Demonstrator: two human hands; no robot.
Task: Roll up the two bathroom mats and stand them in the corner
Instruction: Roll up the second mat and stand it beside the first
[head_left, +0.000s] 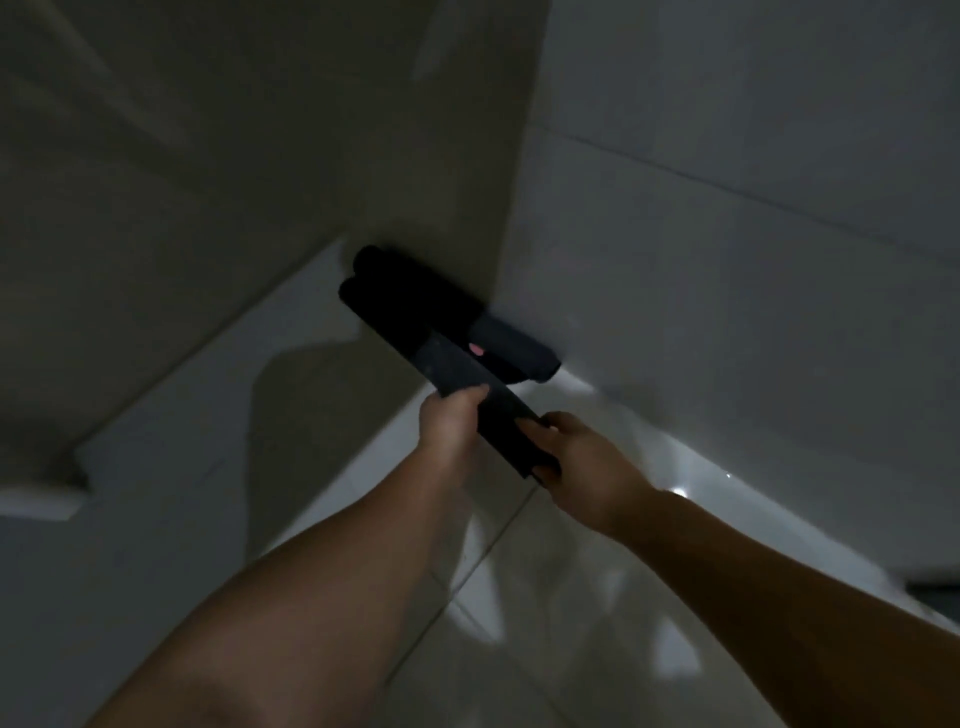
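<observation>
Two dark rolled mats are leaning into the corner where two pale tiled walls (727, 234) are meeting. The nearer rolled mat (457, 374) is being gripped at its near end by both hands — the left hand (452, 421) is wrapping it from the left side, the right hand (576, 457) is clasping the end. The farther rolled mat (511, 345), bearing a small pink mark, is resting against the wall — touching the first. The glossy floor tiles (545, 597) are reflecting light.
</observation>
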